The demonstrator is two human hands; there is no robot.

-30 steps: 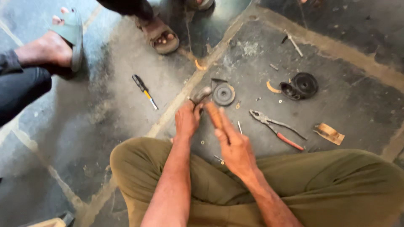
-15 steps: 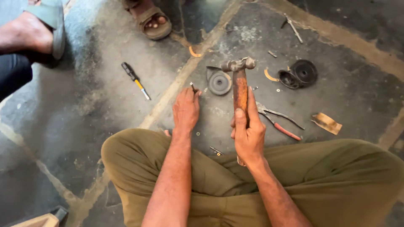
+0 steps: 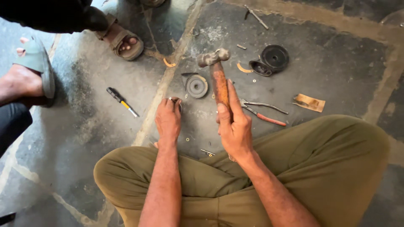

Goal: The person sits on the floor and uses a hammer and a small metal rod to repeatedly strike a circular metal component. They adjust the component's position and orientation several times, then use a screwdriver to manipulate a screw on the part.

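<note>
1. The right hand (image 3: 235,126) was closed around the wooden handle of a hammer (image 3: 218,75), whose steel head was raised above the floor, ahead of the hand and tilted slightly away from it.
2. The left hand (image 3: 168,120) rested knuckles-up on the stone floor (image 3: 84,138), fingertips pinched on a small metal piece (image 3: 176,101); what kind of piece it was I could not tell.
3. Judged from this, the hammering was mid-way: the piece was held in place and the hammer was up, so the blow had not landed, and the loose parts lying about suggested work remained.
4. Counted just ahead of the left hand: 1 grey round disc (image 3: 196,86).
5. Beside the right hand, to its right: 1 pair of red-handled pliers (image 3: 263,111).
6. Further ahead and right of the hammer head: 2 dark round parts (image 3: 269,61), touching each other.
7. Left of the left hand, well apart: 1 screwdriver (image 3: 122,101) with a black and yellow handle.
8. Far right: 1 brown scrap (image 3: 309,102).
9. 2 curved orange slivers (image 3: 169,64) lay ahead of the hands, and several tiny washers near them, too small to count.
10. Beyond the left hand were 2 sandalled feet (image 3: 124,42) of other people.
</note>
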